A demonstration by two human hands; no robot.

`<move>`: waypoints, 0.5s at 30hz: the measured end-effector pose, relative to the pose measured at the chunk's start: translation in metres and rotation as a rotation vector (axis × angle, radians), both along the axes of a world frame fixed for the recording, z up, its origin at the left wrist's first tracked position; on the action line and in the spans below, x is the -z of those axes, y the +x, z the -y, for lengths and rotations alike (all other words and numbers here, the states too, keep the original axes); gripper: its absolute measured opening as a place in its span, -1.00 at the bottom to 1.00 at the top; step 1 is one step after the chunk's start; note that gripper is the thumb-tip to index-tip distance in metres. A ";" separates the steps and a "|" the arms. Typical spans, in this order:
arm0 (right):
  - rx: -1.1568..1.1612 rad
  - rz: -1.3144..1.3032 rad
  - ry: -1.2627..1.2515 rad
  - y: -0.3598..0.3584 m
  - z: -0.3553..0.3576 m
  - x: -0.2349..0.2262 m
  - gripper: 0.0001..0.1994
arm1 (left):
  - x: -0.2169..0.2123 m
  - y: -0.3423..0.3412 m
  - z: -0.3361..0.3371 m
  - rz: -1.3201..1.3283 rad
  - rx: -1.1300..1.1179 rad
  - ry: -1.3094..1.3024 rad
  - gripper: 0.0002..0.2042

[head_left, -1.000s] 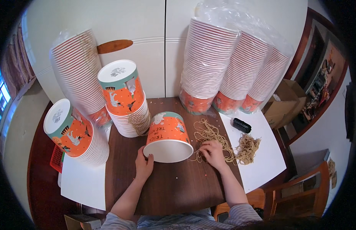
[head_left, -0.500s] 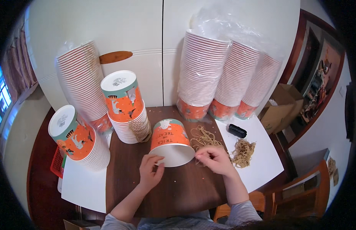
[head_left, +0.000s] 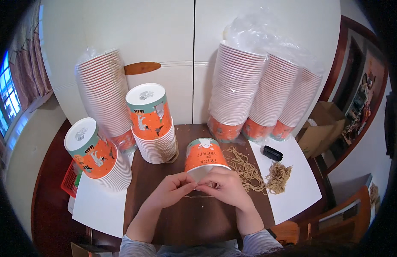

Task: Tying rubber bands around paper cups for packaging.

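Observation:
An orange and green paper bucket (head_left: pixel 205 155) with a printed pattern lies on its side on the brown tabletop, its open white mouth toward me. Right before that mouth, my left hand (head_left: pixel 170 191) and my right hand (head_left: pixel 227 188) meet with their fingertips pinched together. A thin piece of tan string (head_left: pixel 198 196) shows just below the fingers, and both hands seem closed on it. The fingers cover part of the bucket's rim. Beside the bucket, to the right, spreads a loose tangle of tan string (head_left: pixel 245 173).
Nested upside-down buckets stand in a stack (head_left: pixel 149 115) with string hanging on it, and in another stack (head_left: pixel 95 150) farther left. Plastic-wrapped stacks (head_left: pixel 237 81) rise along the back. A black oblong object (head_left: pixel 272 153) and a string bundle (head_left: pixel 279 177) lie at right.
Both hands have come together before the bucket's mouth; the right moved left from the rim's right side. The whole view has shifted slightly, so the scene sits farther right.

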State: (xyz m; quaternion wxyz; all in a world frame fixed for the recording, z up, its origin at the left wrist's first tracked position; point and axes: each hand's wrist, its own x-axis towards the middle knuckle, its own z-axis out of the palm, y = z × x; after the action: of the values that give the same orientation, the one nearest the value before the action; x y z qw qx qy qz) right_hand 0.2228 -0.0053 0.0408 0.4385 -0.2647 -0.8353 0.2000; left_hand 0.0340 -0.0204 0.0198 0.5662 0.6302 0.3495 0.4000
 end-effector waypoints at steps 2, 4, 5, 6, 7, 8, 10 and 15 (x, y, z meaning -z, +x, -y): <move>-0.018 0.018 0.007 -0.003 -0.005 0.003 -0.88 | -0.002 -0.008 -0.002 -0.060 -0.010 0.012 -0.89; -0.031 0.039 0.013 -0.006 -0.012 0.011 -0.87 | -0.006 -0.017 -0.005 -0.165 -0.010 0.065 -0.89; -0.037 0.041 -0.005 -0.008 -0.015 0.014 -0.87 | -0.007 -0.021 -0.007 -0.245 -0.020 0.064 -0.89; -0.041 0.044 -0.023 -0.010 -0.018 0.018 -0.86 | -0.004 -0.024 -0.009 -0.245 -0.022 0.059 -0.89; -0.042 0.044 -0.027 -0.012 -0.019 0.020 -0.86 | 0.001 -0.027 -0.013 -0.233 -0.037 0.084 -0.90; -0.025 0.060 -0.082 -0.014 -0.020 0.023 -0.87 | 0.006 -0.029 -0.016 -0.221 -0.057 0.111 -0.90; -0.010 0.077 -0.137 -0.017 -0.020 0.025 -0.87 | 0.011 -0.031 -0.018 -0.239 -0.067 0.130 -0.91; 0.037 0.107 0.018 -0.016 -0.023 0.034 -0.88 | 0.014 -0.036 -0.021 -0.286 -0.084 0.101 -0.91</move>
State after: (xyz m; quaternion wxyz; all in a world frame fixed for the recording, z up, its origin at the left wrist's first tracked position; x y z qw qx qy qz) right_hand 0.2066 0.0175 0.0069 0.3991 -0.2865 -0.8543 0.1701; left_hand -0.0023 0.0009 0.0059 0.4611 0.6932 0.4320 0.3467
